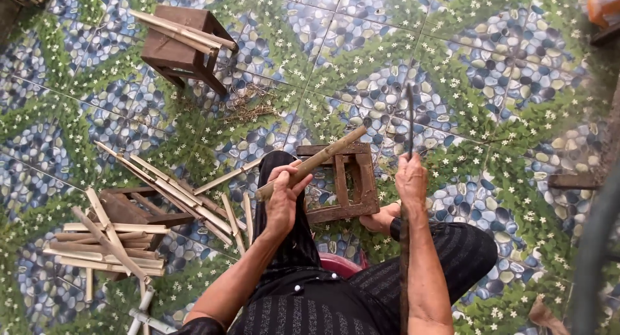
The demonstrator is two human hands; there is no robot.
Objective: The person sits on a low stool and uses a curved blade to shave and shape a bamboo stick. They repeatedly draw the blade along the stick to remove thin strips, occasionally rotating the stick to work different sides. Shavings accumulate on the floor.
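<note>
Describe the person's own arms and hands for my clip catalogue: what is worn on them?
Both forearms are bare, as are the left hand and right hand: no gloves, rings, watch or bracelets show. A dark sleeve edge shows at the left elbow. The clothing below is black with fine stripes.

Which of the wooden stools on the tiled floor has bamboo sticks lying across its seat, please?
The upright brown stool at the top left, with two pale sticks across its seat. The stool by the left hand lies tipped over; another sits under the stick pile.
</note>
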